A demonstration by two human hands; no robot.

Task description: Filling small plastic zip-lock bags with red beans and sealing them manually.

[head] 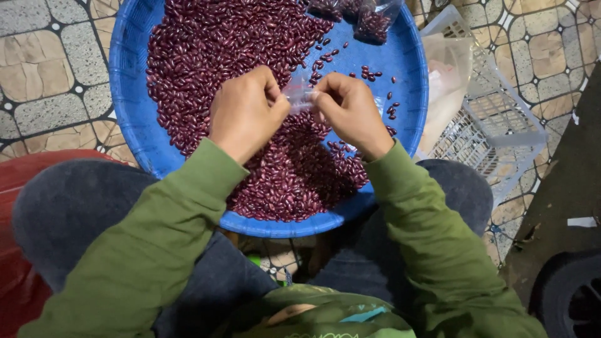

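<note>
A big round blue basin (128, 75) rests on my knees, filled mostly on its left side with dark red kidney beans (206, 56). Over the beans, my left hand (245, 112) and my right hand (350, 111) meet, both pinching a small clear plastic bag (298, 97) between the fingertips. The bag is crumpled and its contents cannot be made out. Both sleeves are green. At the basin's far edge lie clear bags packed with beans (369, 19).
A white wire-mesh basket (501, 125) with a clear plastic bag (446, 81) in it stands to the right of the basin. A red object (19, 181) sits at my left knee. The floor is patterned tile (44, 69). A dark tyre (573, 294) shows at bottom right.
</note>
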